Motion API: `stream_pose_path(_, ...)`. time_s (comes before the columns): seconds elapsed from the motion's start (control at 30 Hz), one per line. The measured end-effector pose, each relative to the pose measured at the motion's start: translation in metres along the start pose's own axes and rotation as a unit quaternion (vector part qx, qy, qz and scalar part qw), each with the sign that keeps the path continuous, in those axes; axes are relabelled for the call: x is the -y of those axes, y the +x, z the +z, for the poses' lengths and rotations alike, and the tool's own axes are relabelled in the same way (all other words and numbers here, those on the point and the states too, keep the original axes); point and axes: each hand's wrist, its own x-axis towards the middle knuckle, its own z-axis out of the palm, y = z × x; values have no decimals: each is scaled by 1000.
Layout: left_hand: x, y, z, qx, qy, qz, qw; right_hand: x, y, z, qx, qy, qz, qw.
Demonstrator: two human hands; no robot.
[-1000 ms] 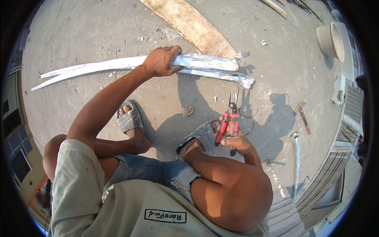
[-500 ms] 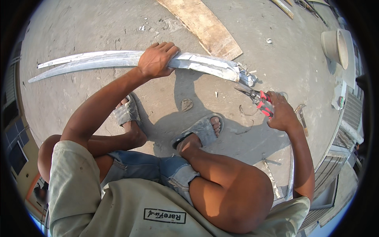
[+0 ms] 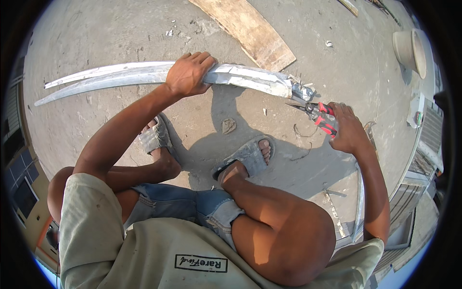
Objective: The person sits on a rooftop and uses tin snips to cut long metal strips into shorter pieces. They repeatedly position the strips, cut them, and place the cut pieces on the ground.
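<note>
My left hand is wrapped over the middle of a long silver sheet-metal channel, which lies left to right across the ground. Its left part splits into two strips, and its right end is crumpled and bent. In my right hand I hold snips with red and black handles. Their handles are spread, and the dark pointed tips face left, just below the crumpled end. Whether the tips touch the metal I cannot tell.
A wooden plank lies beyond the channel. At the far right stands a pale bucket. My sandalled feet rest on the dusty concrete, with a small stone between them. A bent wire lies below the snips. Metal strips lie beside my right knee.
My right hand and the snips have shifted slightly right and up, and the handles look a little wider apart. My left hand keeps its hold on the channel.
</note>
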Motion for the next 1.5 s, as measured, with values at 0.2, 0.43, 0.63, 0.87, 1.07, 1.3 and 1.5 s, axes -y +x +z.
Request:
stream_pose_path(0.2, -1, -1, -2, 6, -20, -6, 1000, 8, 17, -3, -19, -11, -46, 999)
stream_pose_path(0.43, -3, -2, -3, 9, -15, -8, 1000, 13, 26, -4, 18, -21, -43, 999)
stream_pose_path(0.63, -2, -1, -3, 22, -22, -9, 999, 17, 26, -7, -8, -40, -59, 997)
stream_pose_path(0.87, -3, -3, -1, 32, -48, -1, 998, 15, 32, 2, -18, -53, -81, 995)
stream_pose_path(1.07, 3, -3, -2, 25, -72, 15, 997, 15, 35, 5, 12, -9, -67, 998)
stream_pose_path(1.3, 3, -1, -4, 11, -91, 15, 996, 13, 34, 5, -86, -61, -119, 987)
stream_pose_path(1.5, 2, -2, 2, 27, -64, -3, 998, 25, 33, 17, -19, 21, -76, 997)
